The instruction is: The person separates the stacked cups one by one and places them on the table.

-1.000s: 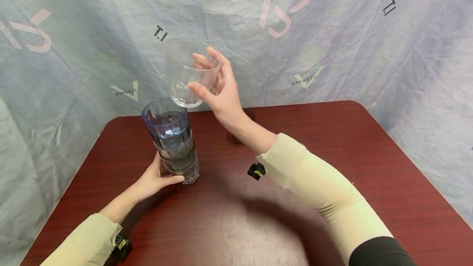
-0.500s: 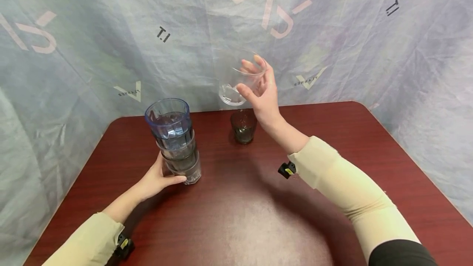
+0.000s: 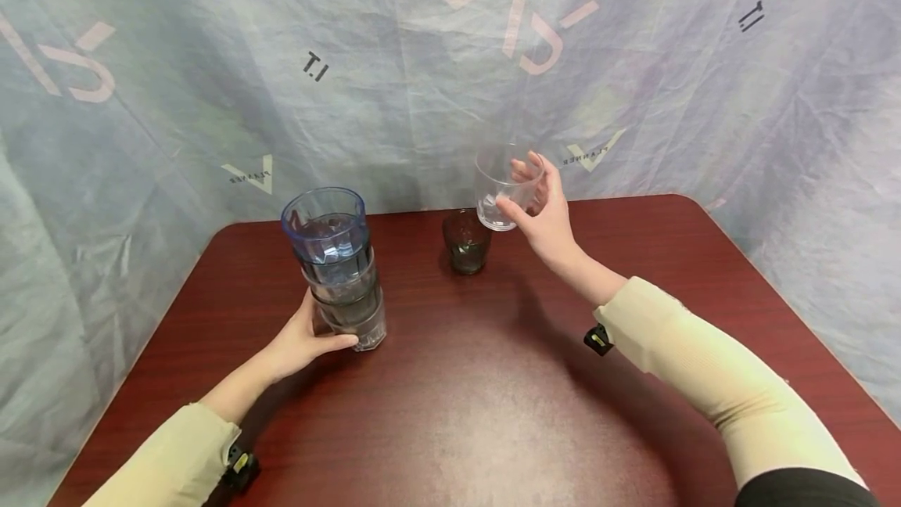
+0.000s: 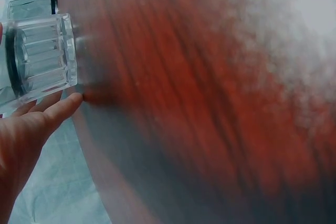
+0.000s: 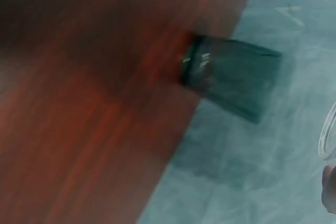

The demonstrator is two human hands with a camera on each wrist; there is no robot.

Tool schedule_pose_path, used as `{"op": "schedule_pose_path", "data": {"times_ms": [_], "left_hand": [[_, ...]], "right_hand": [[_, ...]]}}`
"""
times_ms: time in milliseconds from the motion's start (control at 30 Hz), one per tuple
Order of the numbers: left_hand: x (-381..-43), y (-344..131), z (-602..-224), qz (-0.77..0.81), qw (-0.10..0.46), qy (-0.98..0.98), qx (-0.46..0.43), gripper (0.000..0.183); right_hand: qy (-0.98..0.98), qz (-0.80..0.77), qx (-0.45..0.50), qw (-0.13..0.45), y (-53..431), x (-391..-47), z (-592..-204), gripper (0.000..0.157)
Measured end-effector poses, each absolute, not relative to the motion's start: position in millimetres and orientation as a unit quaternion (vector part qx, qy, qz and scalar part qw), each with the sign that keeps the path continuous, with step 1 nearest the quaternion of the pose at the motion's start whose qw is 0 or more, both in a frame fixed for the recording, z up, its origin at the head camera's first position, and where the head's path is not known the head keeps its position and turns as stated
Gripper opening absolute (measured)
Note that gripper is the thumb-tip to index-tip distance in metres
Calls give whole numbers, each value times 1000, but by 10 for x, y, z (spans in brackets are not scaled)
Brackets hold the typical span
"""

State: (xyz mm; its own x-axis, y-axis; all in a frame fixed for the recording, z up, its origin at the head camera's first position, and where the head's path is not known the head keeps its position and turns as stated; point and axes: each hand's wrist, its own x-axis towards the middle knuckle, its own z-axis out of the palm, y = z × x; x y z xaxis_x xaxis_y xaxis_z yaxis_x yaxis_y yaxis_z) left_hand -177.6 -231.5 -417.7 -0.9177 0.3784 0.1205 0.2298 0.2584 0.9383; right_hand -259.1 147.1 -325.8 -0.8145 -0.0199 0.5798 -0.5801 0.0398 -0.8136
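Observation:
A stack of several nested tumblers [image 3: 345, 288] rises at the left of the table, a blue-rimmed one [image 3: 325, 227] on top and a clear faceted one [image 4: 44, 53] at the bottom. My left hand [image 3: 299, 346] grips the lowest tumbler, thumb across its near side; the other fingers are mostly hidden behind it. Farther right, my right hand [image 3: 545, 213] holds a clear tumbler [image 3: 503, 198] upright between thumb and fingers, above the table's far part. Just left of it stands a dark green glass [image 3: 466, 245], also seen in the right wrist view beyond the table surface.
The reddish-brown wooden table [image 3: 450, 397] ends at a far edge close to a hanging grey printed cloth [image 3: 394, 61]. That cloth also runs along both sides. A small black device [image 3: 598, 339] sits at my right wrist, another [image 3: 241, 468] at my left.
My right hand has carried the clear tumbler right, away from above the stack, and then lower, beside the dark green glass, which has come into view. My left hand stays on the stack.

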Motion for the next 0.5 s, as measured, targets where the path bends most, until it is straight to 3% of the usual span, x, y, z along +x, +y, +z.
{"op": "schedule_pose_path", "data": {"times_ms": [200, 500], "left_hand": [[-1774, -2310, -4187, 576, 68, 794, 185, 101], [-1766, -2312, -4188, 578, 68, 792, 184, 98]], "right_hand": [[-715, 649, 187, 180, 1610, -2460, -3280, 74], [-733, 649, 145, 146, 1757, -2528, -3476, 75]]}}
